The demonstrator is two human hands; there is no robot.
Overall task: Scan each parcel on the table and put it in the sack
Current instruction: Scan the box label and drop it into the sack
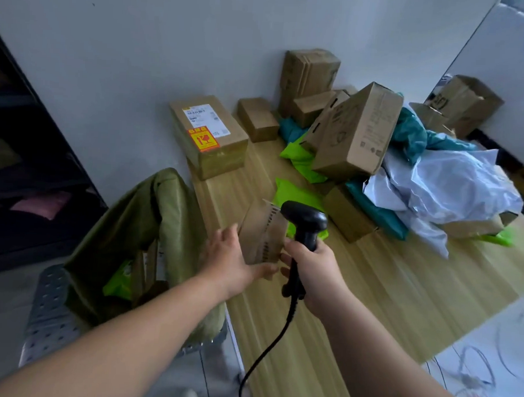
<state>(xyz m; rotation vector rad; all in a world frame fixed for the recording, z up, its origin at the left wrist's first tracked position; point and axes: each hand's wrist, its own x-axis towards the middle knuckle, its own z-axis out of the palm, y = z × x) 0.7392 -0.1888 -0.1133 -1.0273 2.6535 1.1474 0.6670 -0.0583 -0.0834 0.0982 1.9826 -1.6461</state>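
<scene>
A small brown parcel (262, 237) is held up above the near left corner of the table (371, 287), its long axis roughly upright and tipped a little to the left. Dark printed bars are seen on the face turned toward the scanner (306, 219), whose head sits just beside the parcel's upper right edge, so the scan is judged to be the step in hand.

The parcel is gripped by the left hand (232, 258), with the thumb laid along the lower edge and the fingers spread behind the left side. The scanner's handle is wrapped by the right hand (310, 268), and its cable (266, 348) hangs down toward the floor.

The coming move is judged to turn on 1 relation: the sack (164, 212) lies to the left of the parcel and lower, off the table's left edge, with its mouth open upward. The left hand is the nearer of the 2, so a short carry leftward and down is all that is called for. A green bag (119, 282) is already seen inside.

Farther back, a labelled box (208, 136) stands against the wall, and a large tilted box (353, 133) tops a heap of unsorted parcels at the right.
</scene>
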